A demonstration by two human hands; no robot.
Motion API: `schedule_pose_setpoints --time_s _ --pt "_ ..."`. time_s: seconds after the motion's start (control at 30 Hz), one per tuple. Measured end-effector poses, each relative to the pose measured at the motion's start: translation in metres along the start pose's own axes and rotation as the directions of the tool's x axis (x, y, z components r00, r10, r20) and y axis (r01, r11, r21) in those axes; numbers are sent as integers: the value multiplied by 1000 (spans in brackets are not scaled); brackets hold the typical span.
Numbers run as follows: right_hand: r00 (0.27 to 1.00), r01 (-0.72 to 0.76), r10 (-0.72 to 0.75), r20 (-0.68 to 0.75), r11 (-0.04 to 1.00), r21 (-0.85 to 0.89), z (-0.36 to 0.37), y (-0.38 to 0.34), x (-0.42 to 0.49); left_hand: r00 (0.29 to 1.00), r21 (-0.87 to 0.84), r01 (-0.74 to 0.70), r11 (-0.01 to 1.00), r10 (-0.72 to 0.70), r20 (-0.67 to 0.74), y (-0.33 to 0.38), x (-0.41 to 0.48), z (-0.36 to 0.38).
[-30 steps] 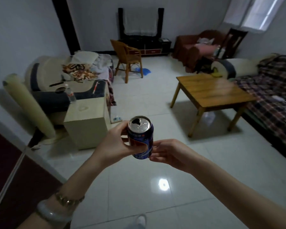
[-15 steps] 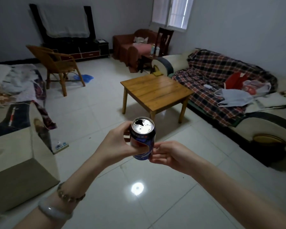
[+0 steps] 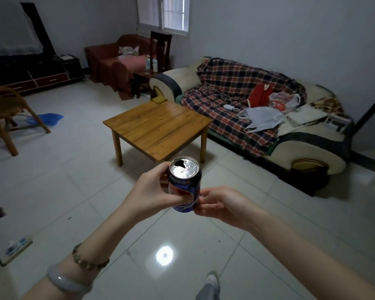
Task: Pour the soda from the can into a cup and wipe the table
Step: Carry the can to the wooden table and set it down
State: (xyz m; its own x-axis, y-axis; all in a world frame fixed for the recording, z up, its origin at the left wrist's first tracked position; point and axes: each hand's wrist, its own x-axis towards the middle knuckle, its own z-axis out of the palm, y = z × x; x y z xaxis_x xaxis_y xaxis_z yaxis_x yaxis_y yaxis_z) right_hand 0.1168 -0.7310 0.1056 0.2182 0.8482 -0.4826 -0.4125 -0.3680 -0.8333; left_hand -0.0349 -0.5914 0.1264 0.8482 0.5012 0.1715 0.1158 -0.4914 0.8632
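Head-worn view looks forward and down, close over both hands [image 3: 183,198]

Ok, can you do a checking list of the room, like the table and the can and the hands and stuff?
Surface: wooden table beside the sofa; spills: nothing seen.
Job's things: can, open, upright, held above the floor; cup, cloth: nothing seen.
Clutter: bags on the sofa.
Hands: left hand grips the can; right hand holds its lower side.
Cables: maybe a power strip on the floor, left.
Surroundings: wicker chair, window.
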Motion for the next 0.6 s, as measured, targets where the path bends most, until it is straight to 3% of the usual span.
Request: schedule_pose_setpoints --time_s 0.13,0.6 --pt "999 4 -4 -49 1000 -3 -54 -31 38 1000 -6 -15 1000 15 15 -10 72 23" --pt "1000 17 -17 -16 999 36 -228 -162 166 999 17 5 1000 -5 -32 -26 311 79"
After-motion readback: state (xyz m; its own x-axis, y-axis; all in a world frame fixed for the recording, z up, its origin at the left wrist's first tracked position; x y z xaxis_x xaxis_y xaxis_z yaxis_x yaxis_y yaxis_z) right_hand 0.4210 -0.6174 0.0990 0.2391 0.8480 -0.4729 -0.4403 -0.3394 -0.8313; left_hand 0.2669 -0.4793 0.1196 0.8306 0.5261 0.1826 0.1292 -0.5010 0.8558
